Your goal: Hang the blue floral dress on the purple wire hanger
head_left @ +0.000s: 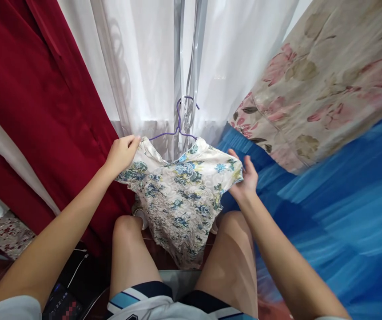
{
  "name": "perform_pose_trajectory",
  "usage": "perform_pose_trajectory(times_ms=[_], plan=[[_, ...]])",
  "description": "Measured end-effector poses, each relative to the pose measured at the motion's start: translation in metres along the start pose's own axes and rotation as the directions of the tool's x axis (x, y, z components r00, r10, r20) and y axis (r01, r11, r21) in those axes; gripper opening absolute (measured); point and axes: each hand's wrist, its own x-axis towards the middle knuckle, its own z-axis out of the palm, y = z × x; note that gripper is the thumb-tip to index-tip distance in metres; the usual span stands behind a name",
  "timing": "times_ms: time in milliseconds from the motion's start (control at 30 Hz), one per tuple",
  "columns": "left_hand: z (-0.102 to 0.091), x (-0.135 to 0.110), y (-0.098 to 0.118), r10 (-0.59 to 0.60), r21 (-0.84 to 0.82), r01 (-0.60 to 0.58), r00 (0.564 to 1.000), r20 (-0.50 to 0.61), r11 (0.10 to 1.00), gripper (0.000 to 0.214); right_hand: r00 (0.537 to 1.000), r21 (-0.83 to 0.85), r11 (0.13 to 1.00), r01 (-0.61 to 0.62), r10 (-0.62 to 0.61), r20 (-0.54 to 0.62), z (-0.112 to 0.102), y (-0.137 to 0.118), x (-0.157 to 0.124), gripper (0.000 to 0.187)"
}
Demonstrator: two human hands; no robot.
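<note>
A white blouse (184, 191) with a blue and yellow-green floral print hangs on a thin purple hanger (178, 129) in front of my knees. At its left shoulder, my left hand (123, 152) has thumb and fingers closed on the fabric. My right hand (246, 178) is at the right sleeve, palm toward it, with thumb and fingers spread apart. The sleeve's edge touches or overlaps that hand, and some fingers are partly hidden behind it. The hanger's hook overlaps hanging pale ribbons (188, 66).
White curtains (144, 58) hang straight ahead. Dark red fabric (44, 89) drapes on the left. On the right are a beige floral cloth (311, 80) and blue fabric (337, 213). A phone-like dark device (62, 302) with a white cable (77, 270) lies low on the left.
</note>
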Motion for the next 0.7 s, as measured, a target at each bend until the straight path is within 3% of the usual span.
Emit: perform_pose_trajectory(times_ms=[100,200,367,500,600,700], plan=[[-0.008,-0.013,0.015,0.105,0.05,-0.105,0.994,0.011,0.993,0.039,0.948,0.127,0.982,0.141,-0.097,-0.305,-0.005,0.001,-0.023,0.043],[-0.014,-0.013,0.023,0.139,0.113,-0.138,0.99,0.002,0.984,0.034,0.881,0.02,0.963,0.269,-0.238,-0.41,0.003,-0.016,-0.026,0.028],[-0.009,0.0,0.008,0.143,0.187,-0.147,0.989,0.037,0.971,0.04,0.864,-0.124,0.912,0.391,-0.411,-0.291,0.026,-0.068,-0.004,0.033],[0.014,0.007,-0.008,0.064,0.138,-0.063,0.998,-0.002,0.988,0.041,0.875,-0.226,0.862,0.454,-0.479,-0.07,0.056,-0.099,-0.024,0.048],[0.035,0.01,-0.011,0.047,0.026,-0.047,0.998,-0.034,0.999,0.042,0.897,-0.384,0.816,0.433,-0.431,0.095,0.068,-0.111,-0.047,0.065],[0.056,0.01,-0.011,-0.003,-0.039,0.0,0.997,-0.072,0.999,0.041,0.94,-0.515,0.787,0.34,-0.301,0.162,0.065,-0.114,-0.046,0.078]])
